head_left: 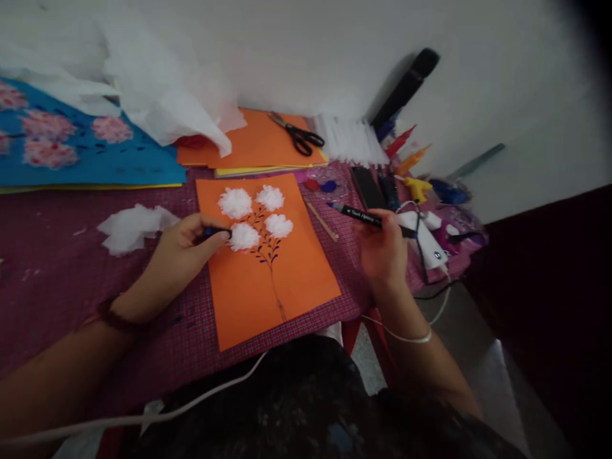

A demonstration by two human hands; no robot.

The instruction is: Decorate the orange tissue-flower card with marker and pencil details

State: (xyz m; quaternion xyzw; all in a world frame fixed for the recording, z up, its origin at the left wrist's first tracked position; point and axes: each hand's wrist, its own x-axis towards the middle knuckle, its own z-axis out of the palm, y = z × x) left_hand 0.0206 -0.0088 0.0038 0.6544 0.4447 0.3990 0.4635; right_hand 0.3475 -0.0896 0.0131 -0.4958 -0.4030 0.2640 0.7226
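Observation:
An orange sheet of paper lies in front of me, with white tufted flowers on it and a drawn stem with dark leaves. My left hand is over the sheet's left edge, its fingers closed on a small dark marker cap beside the lower left flower. To the right of the sheet, my right hand grips a black marker. The marker's bare dark tip points left, raised off the paper.
Black scissors rest on more orange sheets behind. White tissue lies at left, near a blue sheet with pink flowers. A thin stick, a phone and a white power strip with a cord stand to the right.

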